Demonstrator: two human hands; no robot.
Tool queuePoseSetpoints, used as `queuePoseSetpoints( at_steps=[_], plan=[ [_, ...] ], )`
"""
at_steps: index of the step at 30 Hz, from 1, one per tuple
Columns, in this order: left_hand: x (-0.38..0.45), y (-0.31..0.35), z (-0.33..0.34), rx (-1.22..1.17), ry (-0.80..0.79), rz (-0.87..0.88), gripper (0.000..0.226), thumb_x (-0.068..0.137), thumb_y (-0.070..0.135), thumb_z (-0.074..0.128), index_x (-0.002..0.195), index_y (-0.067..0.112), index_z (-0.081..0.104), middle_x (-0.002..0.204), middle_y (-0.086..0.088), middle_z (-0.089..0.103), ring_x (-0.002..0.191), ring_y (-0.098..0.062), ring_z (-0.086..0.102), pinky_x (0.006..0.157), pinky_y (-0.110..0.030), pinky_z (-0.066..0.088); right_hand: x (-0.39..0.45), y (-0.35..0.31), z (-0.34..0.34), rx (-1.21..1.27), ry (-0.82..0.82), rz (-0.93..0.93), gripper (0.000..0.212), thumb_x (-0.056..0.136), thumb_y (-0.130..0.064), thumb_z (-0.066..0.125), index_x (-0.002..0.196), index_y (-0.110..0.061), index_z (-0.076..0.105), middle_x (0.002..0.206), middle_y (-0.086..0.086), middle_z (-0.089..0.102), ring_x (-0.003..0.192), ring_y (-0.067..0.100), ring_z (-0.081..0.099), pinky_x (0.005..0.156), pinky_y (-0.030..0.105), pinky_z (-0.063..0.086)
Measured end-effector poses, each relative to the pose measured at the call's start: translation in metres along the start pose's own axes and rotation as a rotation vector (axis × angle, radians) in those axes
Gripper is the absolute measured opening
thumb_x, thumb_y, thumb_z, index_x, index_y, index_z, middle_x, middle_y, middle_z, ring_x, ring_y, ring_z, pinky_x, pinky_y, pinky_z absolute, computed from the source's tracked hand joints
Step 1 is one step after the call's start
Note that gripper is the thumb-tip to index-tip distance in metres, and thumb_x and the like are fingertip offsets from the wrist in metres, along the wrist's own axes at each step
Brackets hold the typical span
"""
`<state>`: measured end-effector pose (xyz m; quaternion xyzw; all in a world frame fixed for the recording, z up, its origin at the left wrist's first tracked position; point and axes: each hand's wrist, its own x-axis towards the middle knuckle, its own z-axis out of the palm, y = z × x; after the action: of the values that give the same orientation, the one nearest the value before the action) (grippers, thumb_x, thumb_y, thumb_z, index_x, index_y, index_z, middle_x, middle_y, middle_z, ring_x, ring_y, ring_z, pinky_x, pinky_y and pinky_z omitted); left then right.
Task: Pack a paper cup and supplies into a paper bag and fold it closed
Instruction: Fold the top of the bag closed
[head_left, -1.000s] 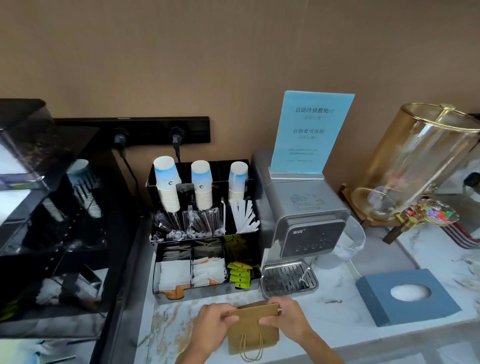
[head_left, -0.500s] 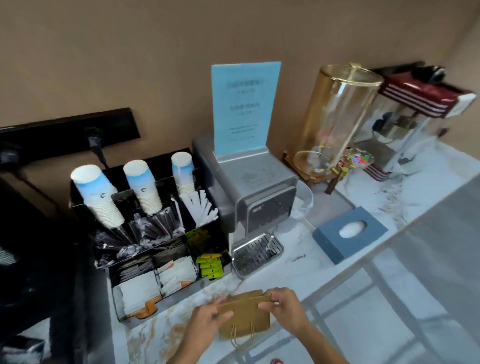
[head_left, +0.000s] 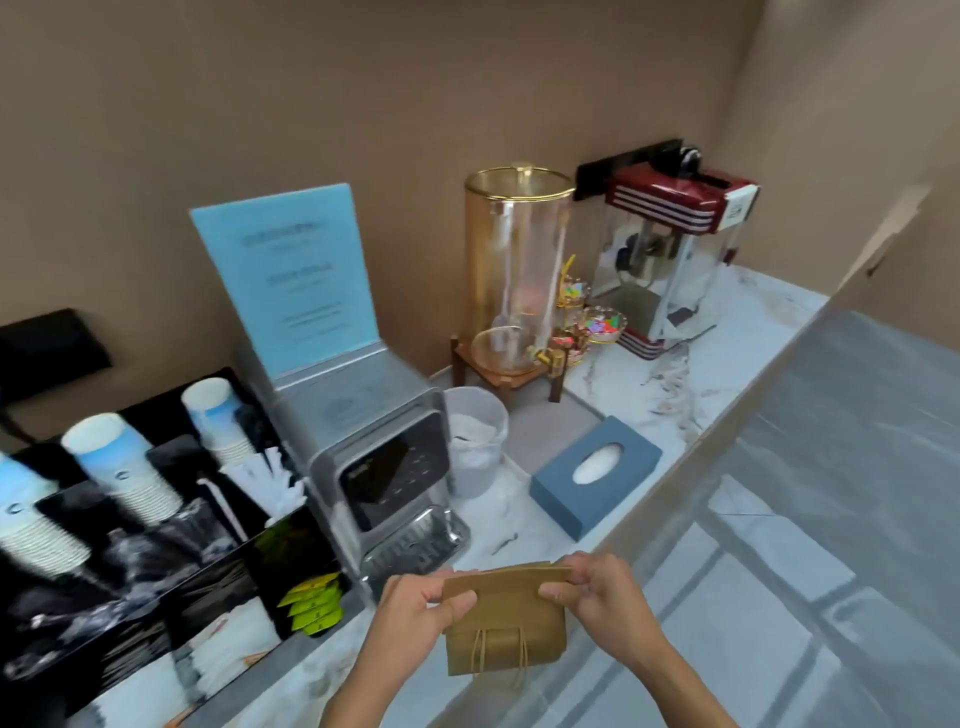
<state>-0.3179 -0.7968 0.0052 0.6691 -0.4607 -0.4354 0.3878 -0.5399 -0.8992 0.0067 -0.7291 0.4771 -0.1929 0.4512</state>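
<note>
A flat brown paper bag (head_left: 506, 618) with twine handles hangs low in front of me, above the marble counter's front edge. My left hand (head_left: 418, 610) pinches its upper left corner and my right hand (head_left: 605, 595) pinches its upper right corner. Stacks of blue-and-white paper cups (head_left: 122, 467) stand upside down in a black organizer (head_left: 171, 587) at the left. The organizer also holds white straws (head_left: 265, 480), napkins (head_left: 145, 691) and yellow-green sachets (head_left: 314, 605).
A silver dispenser machine (head_left: 374, 457) with a blue sign (head_left: 288, 270) stands behind the bag. Right of it are a small white bin (head_left: 475, 441), a blue tissue box (head_left: 595, 475), a gold drink dispenser (head_left: 519, 265), candy dishes (head_left: 597, 325) and a red popcorn machine (head_left: 670, 254).
My view has swung to the right, so the organizer slid left and the popcorn machine came into sight. Both hands kept hold of the bag's top corners, and the bag came up off the counter.
</note>
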Motion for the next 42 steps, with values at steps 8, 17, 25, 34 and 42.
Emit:
queuePoseSetpoints(
  at_steps=[8, 17, 25, 34, 42],
  plan=[
    [0.067, 0.070, 0.097, 0.050, 0.011, 0.042, 0.012, 0.085, 0.029, 0.071, 0.080, 0.030, 0.082, 0.095, 0.006, 0.079, 0.099, -0.007, 0.070, 0.093, -0.034, 0.054, 0.023, 0.046, -0.124, 0.031, 0.051, -0.070, 0.018, 0.083, -0.019, 0.073, 0.078, -0.001, 0.072, 0.075, 0.017, 0.072, 0.067, 0.022, 0.067, 0.070, 0.038, 0.053],
    [0.142, 0.141, 0.161, 0.051, -0.035, 0.071, 0.013, 0.088, 0.014, 0.071, 0.081, 0.016, 0.081, 0.078, 0.003, 0.079, 0.070, -0.002, 0.069, 0.072, -0.017, 0.053, 0.063, 0.080, -0.223, 0.087, 0.123, -0.063, 0.004, 0.082, -0.013, 0.075, 0.081, -0.012, 0.078, 0.073, -0.003, 0.078, 0.072, 0.012, 0.073, 0.070, 0.034, 0.058],
    [0.254, 0.182, 0.211, 0.014, -0.102, 0.037, 0.022, 0.088, 0.015, 0.070, 0.071, 0.023, 0.081, 0.080, 0.012, 0.079, 0.077, 0.005, 0.066, 0.072, -0.012, 0.049, 0.148, 0.120, -0.303, 0.001, 0.161, -0.052, 0.015, 0.082, -0.024, 0.074, 0.081, -0.009, 0.075, 0.076, 0.007, 0.077, 0.075, 0.021, 0.071, 0.072, 0.041, 0.056],
    [0.422, 0.233, 0.257, 0.017, -0.060, 0.089, 0.050, 0.075, 0.044, 0.077, 0.057, 0.000, 0.062, 0.054, 0.003, 0.053, 0.053, -0.009, 0.045, 0.056, -0.026, 0.035, 0.271, 0.143, -0.415, -0.022, 0.168, -0.057, 0.015, 0.083, -0.025, 0.074, 0.075, -0.012, 0.074, 0.073, 0.004, 0.076, 0.074, 0.019, 0.071, 0.072, 0.040, 0.057],
    [0.532, 0.285, 0.309, 0.076, -0.142, 0.095, 0.029, 0.085, 0.025, 0.074, 0.056, 0.024, 0.073, 0.056, 0.010, 0.071, 0.054, 0.003, 0.062, 0.052, -0.015, 0.046, 0.349, 0.182, -0.495, 0.011, 0.216, -0.017, 0.012, 0.083, -0.028, 0.073, 0.075, -0.018, 0.074, 0.072, 0.001, 0.076, 0.074, 0.019, 0.072, 0.073, 0.048, 0.057]
  ],
)
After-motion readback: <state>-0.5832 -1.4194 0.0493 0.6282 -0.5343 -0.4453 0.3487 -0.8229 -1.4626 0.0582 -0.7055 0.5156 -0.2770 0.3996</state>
